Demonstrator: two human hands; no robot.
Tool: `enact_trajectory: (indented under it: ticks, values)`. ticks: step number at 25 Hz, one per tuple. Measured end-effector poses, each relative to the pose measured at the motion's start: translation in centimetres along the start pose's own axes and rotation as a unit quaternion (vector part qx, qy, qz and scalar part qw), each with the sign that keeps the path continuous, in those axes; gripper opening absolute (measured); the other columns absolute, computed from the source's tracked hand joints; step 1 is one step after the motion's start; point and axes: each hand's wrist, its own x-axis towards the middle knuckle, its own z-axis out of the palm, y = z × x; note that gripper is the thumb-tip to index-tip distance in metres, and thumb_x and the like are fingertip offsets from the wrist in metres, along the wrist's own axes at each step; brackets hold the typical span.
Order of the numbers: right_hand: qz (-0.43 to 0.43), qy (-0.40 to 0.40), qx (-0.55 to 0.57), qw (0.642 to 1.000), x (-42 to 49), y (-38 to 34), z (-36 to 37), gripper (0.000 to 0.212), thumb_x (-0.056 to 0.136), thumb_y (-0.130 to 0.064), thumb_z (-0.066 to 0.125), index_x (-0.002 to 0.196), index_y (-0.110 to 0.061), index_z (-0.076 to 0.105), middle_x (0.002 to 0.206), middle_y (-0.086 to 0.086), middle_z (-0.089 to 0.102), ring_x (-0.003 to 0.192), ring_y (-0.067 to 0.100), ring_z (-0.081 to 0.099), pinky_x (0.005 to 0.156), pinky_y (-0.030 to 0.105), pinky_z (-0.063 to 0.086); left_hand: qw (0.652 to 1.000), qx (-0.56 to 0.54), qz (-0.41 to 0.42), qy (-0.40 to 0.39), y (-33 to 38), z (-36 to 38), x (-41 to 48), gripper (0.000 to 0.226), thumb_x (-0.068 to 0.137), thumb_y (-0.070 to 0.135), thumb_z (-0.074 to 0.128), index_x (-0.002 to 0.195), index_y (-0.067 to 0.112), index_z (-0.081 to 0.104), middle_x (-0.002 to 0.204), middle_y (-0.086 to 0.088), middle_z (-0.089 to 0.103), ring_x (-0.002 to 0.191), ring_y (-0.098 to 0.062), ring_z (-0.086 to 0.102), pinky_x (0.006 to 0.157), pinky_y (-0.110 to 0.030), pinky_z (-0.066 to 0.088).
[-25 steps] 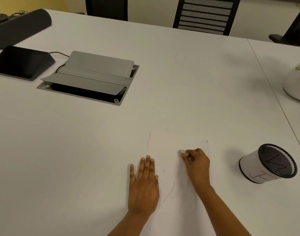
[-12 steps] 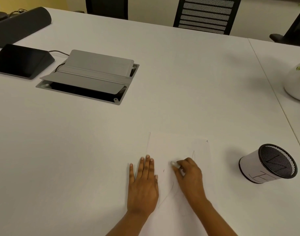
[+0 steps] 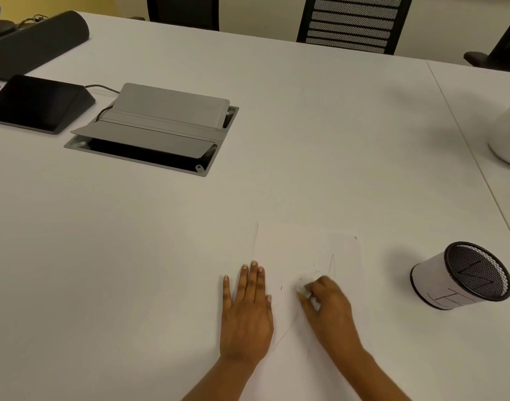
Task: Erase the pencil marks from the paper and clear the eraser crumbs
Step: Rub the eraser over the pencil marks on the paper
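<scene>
White paper (image 3: 320, 247), one sheet, lay flat on the pale table (image 3: 306, 140) at the near side of the view, with two bare hands on it. The left hand (image 3: 246, 316) lay palm down at the sheet's left edge. Its four fingers were straight and close together with the thumb alongside, pressing down and gripping nothing. The right hand (image 3: 330, 309) sat just beside it, not touching it, with its fingers curled. It pinched one small white eraser (image 3: 303, 289), whose tip met the paper near the middle of the sheet. That hand was blurred, so the exact finger hold could not be made out.

Faint pencil marks (image 3: 332, 261) showed in four places: a peaked stroke just beyond the right hand, a short tick between the two hands, a long slanting line nearer the wrists, and thin strokes along the sheet's far left edge. Any crumbs were too small to tell.

One mesh cup (image 3: 462, 274) with a white wrap stood tilted to the right of the paper, well apart from it. Far to the left were one open grey cable box (image 3: 152, 128), one dark screen (image 3: 37, 102) and one dark rounded bar (image 3: 37, 41). Three dark chairs (image 3: 352, 21) stood along the far side, and one white vase (image 3: 508, 140) was at the right edge.
</scene>
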Motion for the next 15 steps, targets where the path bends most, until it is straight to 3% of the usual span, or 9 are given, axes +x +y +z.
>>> enact_trajectory:
  ticks: [4, 7, 12, 15]
  values:
    - [-0.041, -0.017, -0.002, 0.999, -0.6, 0.6, 0.1, 0.018, 0.077, -0.01, 0.07, 0.062, -0.007, 0.06, 0.062, -0.011, 0.042, 0.055, 0.01, 0.046, 0.061, 0.009, 0.038, 1.0, -0.003, 0.001, -0.002, 0.0, -0.1, 0.0, 0.057, 0.097, 0.03, 0.008, 0.135, 0.004, 0.042, 0.142, -0.011, 0.042, 0.132, -0.026, 0.039, 0.109, -0.05, 0.012]
    - [0.008, 0.017, -0.004, 1.0, 1.4, 1.6, -0.8, 0.023, 0.081, -0.014, 0.066, 0.061, -0.005, 0.058, 0.061, -0.001, 0.045, 0.055, 0.011, 0.045, 0.053, 0.009, 0.034, 1.0, -0.004, 0.002, 0.0, 0.0, -0.2, 0.0, 0.058, 0.097, 0.03, 0.007, 0.134, 0.005, 0.043, 0.141, -0.01, 0.043, 0.131, -0.026, 0.039, 0.109, -0.05, 0.011]
    - [0.083, 0.077, 0.005, 0.994, 3.8, 2.7, -1.5, 0.022, 0.082, -0.012, 0.065, 0.063, -0.003, 0.058, 0.062, 0.002, 0.047, 0.053, 0.014, 0.046, 0.053, 0.012, 0.032, 1.0, -0.003, 0.004, 0.013, -0.1, 0.0, 0.0, 0.055, 0.097, 0.029, 0.011, 0.135, 0.005, 0.042, 0.142, -0.009, 0.042, 0.135, -0.024, 0.032, 0.11, -0.05, 0.011]
    - [0.062, 0.05, -0.004, 0.997, 2.4, 1.9, -1.2, 0.027, 0.082, -0.011, 0.065, 0.058, -0.006, 0.054, 0.06, -0.003, 0.042, 0.053, 0.01, 0.044, 0.051, 0.011, 0.03, 1.0, 0.003, 0.01, 0.014, 0.0, -0.1, -0.1, 0.052, 0.091, 0.028, 0.026, 0.135, 0.004, 0.043, 0.141, -0.01, 0.043, 0.133, -0.026, 0.037, 0.109, -0.051, 0.014]
